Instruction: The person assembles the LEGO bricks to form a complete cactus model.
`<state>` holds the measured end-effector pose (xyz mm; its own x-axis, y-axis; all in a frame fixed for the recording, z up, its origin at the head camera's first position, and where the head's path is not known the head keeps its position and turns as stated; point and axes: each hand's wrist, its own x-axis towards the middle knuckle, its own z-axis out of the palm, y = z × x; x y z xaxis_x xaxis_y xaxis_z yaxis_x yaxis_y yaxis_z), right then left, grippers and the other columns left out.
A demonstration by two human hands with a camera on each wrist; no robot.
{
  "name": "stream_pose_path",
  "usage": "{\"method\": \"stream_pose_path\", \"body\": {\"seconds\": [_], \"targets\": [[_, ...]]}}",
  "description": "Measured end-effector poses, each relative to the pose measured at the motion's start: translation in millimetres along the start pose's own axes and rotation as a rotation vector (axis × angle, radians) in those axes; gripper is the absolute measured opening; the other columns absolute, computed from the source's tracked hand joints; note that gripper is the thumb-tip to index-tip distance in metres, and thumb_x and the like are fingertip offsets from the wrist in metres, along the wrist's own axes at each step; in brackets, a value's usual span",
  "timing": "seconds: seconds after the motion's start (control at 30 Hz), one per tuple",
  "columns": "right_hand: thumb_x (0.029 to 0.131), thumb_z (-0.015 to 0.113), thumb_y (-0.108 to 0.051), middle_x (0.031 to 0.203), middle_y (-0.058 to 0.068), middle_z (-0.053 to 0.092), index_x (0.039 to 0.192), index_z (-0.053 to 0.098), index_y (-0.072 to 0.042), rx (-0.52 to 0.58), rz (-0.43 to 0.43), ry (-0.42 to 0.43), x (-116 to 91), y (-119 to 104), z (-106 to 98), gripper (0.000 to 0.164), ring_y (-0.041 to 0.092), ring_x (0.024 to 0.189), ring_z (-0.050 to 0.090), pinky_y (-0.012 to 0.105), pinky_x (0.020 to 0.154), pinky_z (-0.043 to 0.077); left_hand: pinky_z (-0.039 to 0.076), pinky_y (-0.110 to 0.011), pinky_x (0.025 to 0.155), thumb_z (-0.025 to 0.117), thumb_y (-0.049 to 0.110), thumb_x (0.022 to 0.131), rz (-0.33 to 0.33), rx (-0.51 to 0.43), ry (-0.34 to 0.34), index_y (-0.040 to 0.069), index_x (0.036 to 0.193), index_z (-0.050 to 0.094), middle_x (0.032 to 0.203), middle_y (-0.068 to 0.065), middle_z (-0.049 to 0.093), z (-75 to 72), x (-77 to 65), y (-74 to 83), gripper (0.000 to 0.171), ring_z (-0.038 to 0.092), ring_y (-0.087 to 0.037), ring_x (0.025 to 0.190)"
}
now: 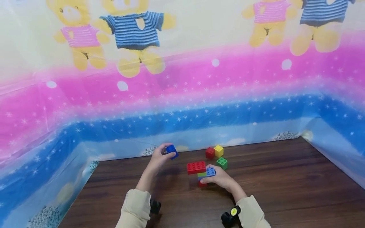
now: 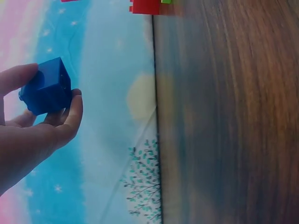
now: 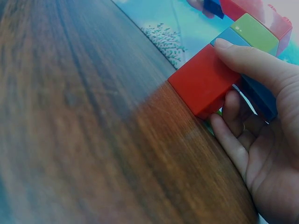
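A dark blue building block (image 1: 172, 152) is held up off the table by my left hand (image 1: 159, 156), pinched between thumb and fingers. In the left wrist view that blue block (image 2: 46, 88) has its smooth faces toward the camera. My right hand (image 1: 220, 178) grips a stack of joined blocks at its lower part. On top of the stack lies a long red block (image 1: 196, 167). Below it come a light green block (image 3: 254, 35), a blue block (image 1: 210, 171) jutting toward the right hand, and a red block (image 3: 203, 79) at the bottom.
Behind the right hand stand loose blocks: a red one (image 1: 210, 153), a yellow one (image 1: 219, 151) and a green one (image 1: 222, 163). The brown wooden table (image 1: 285, 183) meets a printed cloth backdrop (image 1: 199, 120) at its back and sides.
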<state>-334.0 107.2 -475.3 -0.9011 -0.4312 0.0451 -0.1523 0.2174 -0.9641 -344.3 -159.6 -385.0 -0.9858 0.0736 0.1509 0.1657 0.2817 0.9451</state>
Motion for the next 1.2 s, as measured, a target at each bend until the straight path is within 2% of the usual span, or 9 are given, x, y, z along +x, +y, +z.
{"method": "stream_pose_path", "body": {"seconds": [0.13,0.43,0.73,0.97,1.2], "targets": [[0.083,0.077,-0.024,0.102,0.006,0.066,0.113,0.054,-0.003,-0.007,0.0,0.004,-0.2,0.1,-0.6,0.043,0.016,0.092,0.061,0.027,0.083,0.052,0.052,-0.051,0.096,0.063,0.004,0.091,0.017,0.018,-0.014,-0.002,0.132,0.053,0.139,-0.029,0.051,0.5,-6.0,6.0,0.043,0.054,-0.044,0.123],[0.084,0.077,-0.025,0.103,0.006,0.066,0.114,0.054,-0.004,-0.003,0.0,0.003,-1.5,0.1,-1.5,0.043,0.016,0.092,0.061,0.028,0.084,0.052,0.054,-0.049,0.09,0.064,0.006,0.091,0.079,0.041,-0.105,0.003,0.131,0.056,0.129,-0.026,0.059,7.8,-18.8,16.3,0.041,0.061,-0.034,0.11],[0.083,0.077,-0.023,0.099,0.003,0.066,0.112,0.055,-0.004,0.012,0.023,0.003,-0.4,0.7,-1.2,0.042,0.015,0.09,0.061,0.028,0.082,0.052,0.051,-0.05,0.098,0.065,0.012,0.092,0.054,0.032,-0.185,0.009,0.134,0.056,0.134,-0.02,0.056,11.9,-26.2,23.2,0.043,0.056,-0.035,0.121],[0.084,0.077,-0.025,0.101,0.004,0.067,0.114,0.055,-0.004,0.01,0.011,0.005,-0.4,-0.1,-0.8,0.043,0.016,0.091,0.061,0.028,0.083,0.052,0.053,-0.041,0.095,0.062,0.014,0.094,0.151,0.025,-0.307,0.008,0.137,0.053,0.14,-0.018,0.052,15.1,-28.5,22.8,0.043,0.055,-0.033,0.12],[0.084,0.076,-0.026,0.103,0.005,0.067,0.115,0.055,-0.004,0.005,0.002,-0.001,-0.2,-0.9,-0.6,0.043,0.016,0.092,0.062,0.028,0.085,0.052,0.054,-0.038,0.093,0.063,0.016,0.094,0.14,0.044,-0.305,0.006,0.135,0.053,0.136,-0.019,0.054,18.6,-30.0,19.7,0.044,0.056,-0.028,0.115]]}}
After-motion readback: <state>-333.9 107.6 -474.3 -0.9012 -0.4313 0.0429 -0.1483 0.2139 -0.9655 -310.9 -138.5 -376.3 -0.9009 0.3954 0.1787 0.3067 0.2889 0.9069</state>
